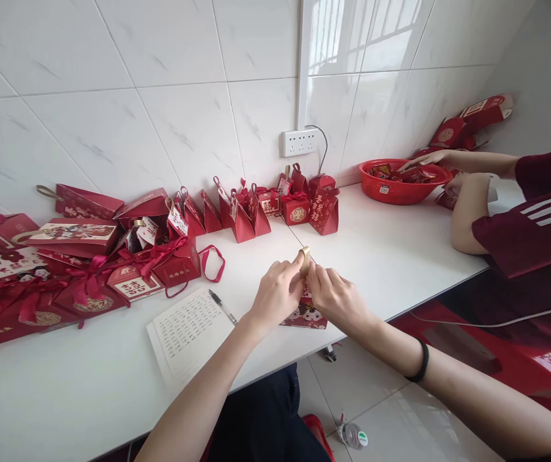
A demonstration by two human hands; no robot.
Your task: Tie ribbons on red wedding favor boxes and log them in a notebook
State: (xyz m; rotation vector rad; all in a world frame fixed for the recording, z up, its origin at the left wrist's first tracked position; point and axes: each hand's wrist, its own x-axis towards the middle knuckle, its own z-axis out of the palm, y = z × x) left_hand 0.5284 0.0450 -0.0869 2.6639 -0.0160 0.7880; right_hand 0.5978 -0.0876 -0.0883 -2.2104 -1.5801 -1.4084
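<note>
A small red gift box [308, 316] with cartoon figures on its front stands at the table's front edge, its upper part largely covered by my hands. From its top rises a gold ribbon loop [305, 256]. My left hand [279, 289] is closed, thumb and fingers pinching the ribbon loop at its left side. Pressed close on the other side, my right hand [337, 294] has its fingers closed at the top of the box. Left of my hands lie an open notebook [188, 337] with handwriting and a black pen [222, 306].
Many red gift boxes [179, 263] with ribbons line the wall side of the white table [390, 247]. A co-worker's hand [424, 160] reaches over a red basket [385, 186] of small packets. A power socket [299, 142] is on the wall; a plastic bottle [352, 435] lies on the floor.
</note>
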